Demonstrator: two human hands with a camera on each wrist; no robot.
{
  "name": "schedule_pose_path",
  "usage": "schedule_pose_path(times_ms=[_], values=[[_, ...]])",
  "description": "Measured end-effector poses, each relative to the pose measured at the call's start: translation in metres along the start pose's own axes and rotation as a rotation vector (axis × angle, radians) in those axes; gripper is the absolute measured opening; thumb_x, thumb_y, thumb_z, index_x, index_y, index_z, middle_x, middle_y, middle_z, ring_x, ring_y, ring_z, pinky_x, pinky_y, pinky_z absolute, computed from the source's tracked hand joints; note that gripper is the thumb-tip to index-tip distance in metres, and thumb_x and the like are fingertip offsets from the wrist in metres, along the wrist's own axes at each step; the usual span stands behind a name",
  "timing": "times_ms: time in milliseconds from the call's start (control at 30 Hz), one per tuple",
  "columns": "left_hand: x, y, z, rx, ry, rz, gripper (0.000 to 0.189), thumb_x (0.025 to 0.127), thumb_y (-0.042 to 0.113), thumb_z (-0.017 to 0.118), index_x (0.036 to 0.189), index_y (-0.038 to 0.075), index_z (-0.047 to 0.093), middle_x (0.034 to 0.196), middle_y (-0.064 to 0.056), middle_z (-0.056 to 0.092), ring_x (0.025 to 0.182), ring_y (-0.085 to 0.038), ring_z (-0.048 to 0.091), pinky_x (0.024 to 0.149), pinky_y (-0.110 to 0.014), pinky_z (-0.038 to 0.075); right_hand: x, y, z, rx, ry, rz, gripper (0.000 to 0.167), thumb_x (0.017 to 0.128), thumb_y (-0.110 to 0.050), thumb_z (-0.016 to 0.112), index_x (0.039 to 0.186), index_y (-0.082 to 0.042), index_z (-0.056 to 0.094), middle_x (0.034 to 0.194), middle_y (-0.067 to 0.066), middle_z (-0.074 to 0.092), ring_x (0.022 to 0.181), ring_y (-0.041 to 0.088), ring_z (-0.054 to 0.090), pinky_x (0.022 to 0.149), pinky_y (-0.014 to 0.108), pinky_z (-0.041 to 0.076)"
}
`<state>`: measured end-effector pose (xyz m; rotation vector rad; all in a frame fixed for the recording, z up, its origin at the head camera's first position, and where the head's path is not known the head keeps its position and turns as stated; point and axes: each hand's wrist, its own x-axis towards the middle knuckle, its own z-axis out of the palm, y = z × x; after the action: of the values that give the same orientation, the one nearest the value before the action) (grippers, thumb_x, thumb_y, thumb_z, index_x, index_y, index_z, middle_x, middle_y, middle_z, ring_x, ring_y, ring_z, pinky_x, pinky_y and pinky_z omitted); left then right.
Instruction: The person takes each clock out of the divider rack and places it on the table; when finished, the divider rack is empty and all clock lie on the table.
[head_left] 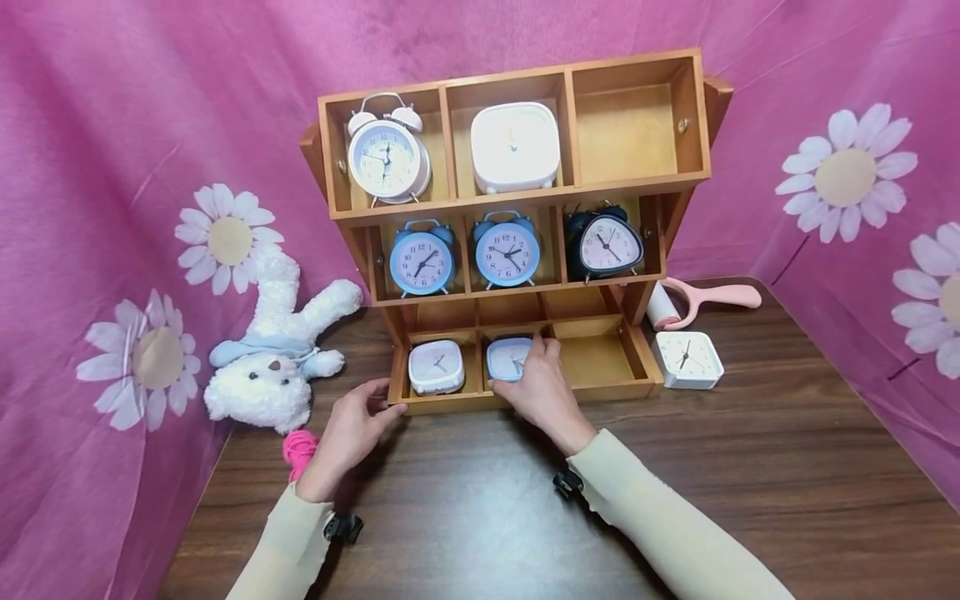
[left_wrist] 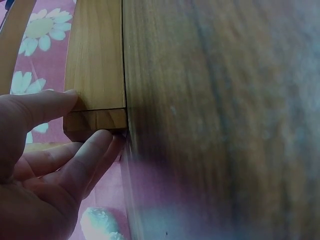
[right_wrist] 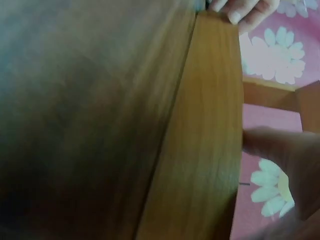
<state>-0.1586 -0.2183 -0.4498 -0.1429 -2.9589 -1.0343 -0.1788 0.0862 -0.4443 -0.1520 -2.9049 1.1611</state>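
Observation:
A three-tier wooden shelf (head_left: pixel 517 200) stands on the table, its compartments holding several alarm clocks. My left hand (head_left: pixel 354 429) grips the front left corner of the bottom tier, thumb on the front board (left_wrist: pixel 97 55) and fingers round the side. My right hand (head_left: pixel 546 385) holds a light blue square alarm clock (head_left: pixel 504 357) in the bottom middle compartment, partly covering its face. To its left sits a white square alarm clock (head_left: pixel 437 367). In the right wrist view the right thumb (right_wrist: pixel 265 142) lies at the board's upper edge; the clock is hidden there.
Right of the shelf are a white square clock (head_left: pixel 688 360) and a pink-handled lint roller (head_left: pixel 712 296). A white teddy bear (head_left: pixel 262 383) and a bright pink item (head_left: pixel 300 450) lie on the left. Twin-bell clocks (head_left: pixel 422 262) fill the middle tier. A pink flowered cloth (head_left: pixel 187 75) hangs behind.

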Motion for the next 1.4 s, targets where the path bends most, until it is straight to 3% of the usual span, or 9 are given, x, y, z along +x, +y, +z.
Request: schedule_pose_path(times_ms=[300, 400, 567, 600, 867, 1167, 1400], values=[[-0.001, -0.003, -0.001, -0.011, -0.003, 0.016, 0.054, 0.102, 0.028, 0.084, 0.147, 0.001, 0.069, 0.131, -0.024, 0.079, 0.107, -0.034, 0.077, 0.093, -0.053, 0.062, 0.010, -0.004, -0.003, -0.095, -0.068, 0.004, 0.121, 0.088, -0.045, 0.092, 0.166, 0.022, 0.026, 0.165, 0.045, 0.035, 0.144, 0.055, 0.057, 0.124, 0.059, 0.050], [0.001, -0.011, 0.002, -0.025, 0.025, 0.063, 0.055, 0.101, 0.034, 0.085, 0.143, 0.000, 0.071, 0.126, -0.024, 0.079, 0.101, -0.032, 0.077, 0.088, -0.049, 0.062, 0.013, 0.000, 0.001, -0.105, -0.041, -0.010, 0.120, 0.086, -0.047, 0.093, 0.163, 0.022, 0.032, 0.159, 0.044, 0.041, 0.137, 0.055, 0.062, 0.120, 0.060, 0.053], [0.002, -0.010, 0.003, -0.031, 0.024, 0.049, 0.054, 0.101, 0.029, 0.085, 0.145, 0.000, 0.070, 0.128, -0.025, 0.079, 0.102, -0.032, 0.077, 0.089, -0.049, 0.063, 0.014, 0.006, 0.008, -0.102, 0.030, -0.043, 0.111, 0.082, -0.044, 0.094, 0.156, 0.021, 0.044, 0.147, 0.039, 0.052, 0.123, 0.051, 0.068, 0.110, 0.059, 0.059], [-0.001, -0.003, 0.000, -0.026, 0.008, 0.024, 0.054, 0.101, 0.024, 0.084, 0.146, -0.001, 0.069, 0.131, -0.026, 0.079, 0.106, -0.034, 0.078, 0.092, -0.053, 0.063, 0.010, 0.002, 0.005, -0.082, 0.029, -0.036, 0.110, 0.082, -0.040, 0.095, 0.157, 0.021, 0.043, 0.148, 0.039, 0.051, 0.126, 0.052, 0.067, 0.112, 0.060, 0.058], [-0.001, -0.001, 0.000, -0.006, 0.005, 0.002, 0.053, 0.103, 0.024, 0.084, 0.148, 0.000, 0.068, 0.134, -0.025, 0.078, 0.109, -0.034, 0.078, 0.096, -0.053, 0.062, 0.001, -0.001, 0.005, -0.015, 0.075, -0.049, 0.113, 0.083, -0.037, 0.094, 0.165, 0.015, 0.036, 0.164, 0.037, 0.043, 0.141, 0.053, 0.060, 0.120, 0.061, 0.053], [-0.001, -0.004, 0.001, -0.010, 0.009, 0.016, 0.054, 0.102, 0.023, 0.084, 0.148, -0.001, 0.068, 0.134, -0.025, 0.078, 0.109, -0.033, 0.078, 0.096, -0.053, 0.062, -0.007, -0.006, -0.005, 0.023, 0.143, -0.078, 0.110, 0.082, -0.037, 0.094, 0.166, 0.008, 0.039, 0.164, 0.032, 0.044, 0.134, 0.053, 0.064, 0.114, 0.064, 0.057], [0.000, -0.003, 0.001, -0.014, 0.004, 0.009, 0.055, 0.102, 0.023, 0.083, 0.149, -0.001, 0.067, 0.136, -0.025, 0.077, 0.110, -0.034, 0.078, 0.097, -0.054, 0.062, -0.014, -0.004, -0.014, 0.050, 0.138, -0.068, 0.109, 0.083, -0.036, 0.093, 0.168, 0.005, 0.038, 0.164, 0.029, 0.044, 0.137, 0.050, 0.063, 0.115, 0.064, 0.056]])
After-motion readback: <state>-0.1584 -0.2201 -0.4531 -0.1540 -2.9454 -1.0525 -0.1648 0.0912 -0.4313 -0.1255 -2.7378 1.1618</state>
